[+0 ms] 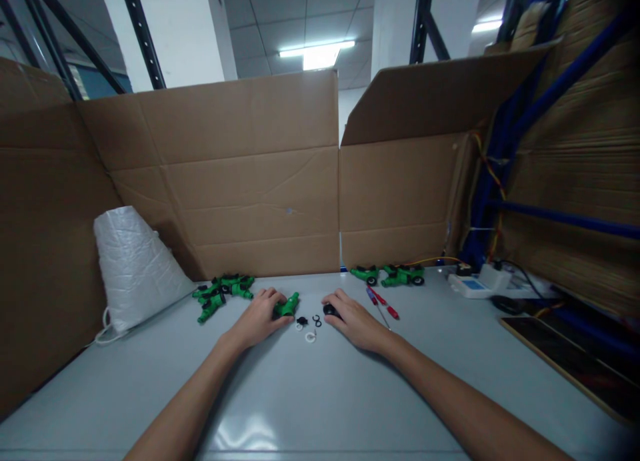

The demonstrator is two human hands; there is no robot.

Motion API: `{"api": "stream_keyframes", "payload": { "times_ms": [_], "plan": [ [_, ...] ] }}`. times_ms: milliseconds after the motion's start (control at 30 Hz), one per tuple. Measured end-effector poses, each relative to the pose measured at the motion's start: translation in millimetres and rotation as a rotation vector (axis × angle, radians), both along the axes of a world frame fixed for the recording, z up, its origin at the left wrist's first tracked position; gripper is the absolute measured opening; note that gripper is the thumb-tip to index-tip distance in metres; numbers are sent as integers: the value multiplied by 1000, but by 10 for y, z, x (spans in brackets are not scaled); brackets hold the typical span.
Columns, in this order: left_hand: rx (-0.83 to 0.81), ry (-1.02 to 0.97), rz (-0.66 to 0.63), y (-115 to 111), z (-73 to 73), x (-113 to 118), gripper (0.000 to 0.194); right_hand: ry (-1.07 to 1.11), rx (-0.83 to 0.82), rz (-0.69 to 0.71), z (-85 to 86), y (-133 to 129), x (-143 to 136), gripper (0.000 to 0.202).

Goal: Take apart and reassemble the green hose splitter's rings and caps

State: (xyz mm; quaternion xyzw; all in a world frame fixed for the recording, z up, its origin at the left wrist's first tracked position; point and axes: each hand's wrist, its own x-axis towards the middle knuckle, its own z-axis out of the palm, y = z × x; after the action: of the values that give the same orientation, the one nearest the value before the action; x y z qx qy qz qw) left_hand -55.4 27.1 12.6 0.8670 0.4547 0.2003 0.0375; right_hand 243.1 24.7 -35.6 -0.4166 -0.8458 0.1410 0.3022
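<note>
My left hand (261, 318) is closed round the near side of a green part (289, 306) on the grey table. Across from it, my right hand (353, 320) has its fingers curled over a round black piece (330, 310). Between the hands lie a small black part (302, 321), some black rings (317, 320) and a white ring (311, 337). Two red-handled tools (386, 304) rest just beyond my right hand.
Several green parts (223, 290) are heaped at the back left, beside a white padded bag (137, 268). More green assemblies (403, 275) stand at the back right. Cardboard walls (250, 181) enclose the table (280, 401). A power strip (473, 286) sits at the right.
</note>
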Motion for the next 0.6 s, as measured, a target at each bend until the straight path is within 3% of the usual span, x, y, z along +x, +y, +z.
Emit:
{"api": "stream_keyframes", "payload": {
  "times_ms": [333, 600],
  "plan": [
    [84, -99, -8, 22, -17, -3, 36, 25, -12, 23, 2, 18, 40, 30],
    [155, -175, -50, -61, 79, 79, 32, 111, 60, 9, 75, -14, -13, 24]
  ]
}}
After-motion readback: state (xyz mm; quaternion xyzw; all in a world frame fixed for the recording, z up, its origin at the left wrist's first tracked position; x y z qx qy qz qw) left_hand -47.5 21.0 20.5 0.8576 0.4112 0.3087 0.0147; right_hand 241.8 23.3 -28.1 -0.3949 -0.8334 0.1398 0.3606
